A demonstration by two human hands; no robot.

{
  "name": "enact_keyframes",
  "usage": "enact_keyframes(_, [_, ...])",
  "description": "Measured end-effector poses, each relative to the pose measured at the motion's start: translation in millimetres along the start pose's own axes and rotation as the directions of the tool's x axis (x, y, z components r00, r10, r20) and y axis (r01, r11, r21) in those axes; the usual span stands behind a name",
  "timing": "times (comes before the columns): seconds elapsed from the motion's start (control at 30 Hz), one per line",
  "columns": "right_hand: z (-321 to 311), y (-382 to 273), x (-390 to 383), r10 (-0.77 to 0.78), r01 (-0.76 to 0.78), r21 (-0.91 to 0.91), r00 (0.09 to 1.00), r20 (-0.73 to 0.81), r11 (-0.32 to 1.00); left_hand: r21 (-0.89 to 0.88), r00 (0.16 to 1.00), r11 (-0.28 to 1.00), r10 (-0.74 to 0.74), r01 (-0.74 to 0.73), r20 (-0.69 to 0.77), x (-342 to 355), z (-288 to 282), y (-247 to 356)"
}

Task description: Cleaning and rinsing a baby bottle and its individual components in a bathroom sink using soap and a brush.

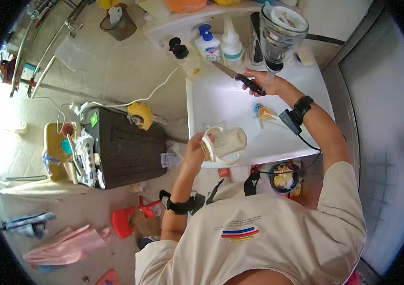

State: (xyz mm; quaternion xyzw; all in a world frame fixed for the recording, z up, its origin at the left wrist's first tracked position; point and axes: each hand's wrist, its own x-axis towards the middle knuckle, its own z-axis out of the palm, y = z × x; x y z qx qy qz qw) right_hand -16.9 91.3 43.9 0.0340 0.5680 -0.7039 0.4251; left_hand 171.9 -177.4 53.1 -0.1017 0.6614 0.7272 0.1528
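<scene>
My left hand (194, 149) is closed around a handled baby bottle (230, 142), clear-bodied with cream handles. The bottle lies tilted on its side over the near edge of the white sink (202, 102). Over the far part of the basin, my right hand (263, 81) grips a kitchen knife (251, 85) by its black handle. Its blade points to the far left, toward the bottles on the ledge. Below the knife, an orange and blue item (261, 110) with a pale stick rests in the basin.
Along the sink's back stand a blue-topped pump bottle (208, 45), a white spray bottle (231, 45), a black-capped bottle (185, 57) and a large glass jar (285, 35). To the left is a dark box (128, 147). A small bin (284, 178) sits below the sink.
</scene>
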Motion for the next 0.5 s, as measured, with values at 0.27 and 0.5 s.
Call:
enact_keyframes(0.27, [27.5,-5.2,-64.4,-0.262,-0.151,-0.685,0.848,-0.46,0.713,-0.003,0.99,1.0,-0.019,0.019,0.141,0.1,-48.5,-10.7])
enact_keyframes(0.5, [52.5,2.7,-131.0,-0.54,-0.4,-0.897,0.721,-0.433,0.186,-0.052,0.99,0.999,0.02,-0.013,0.142,-19.4,-73.3,3.3])
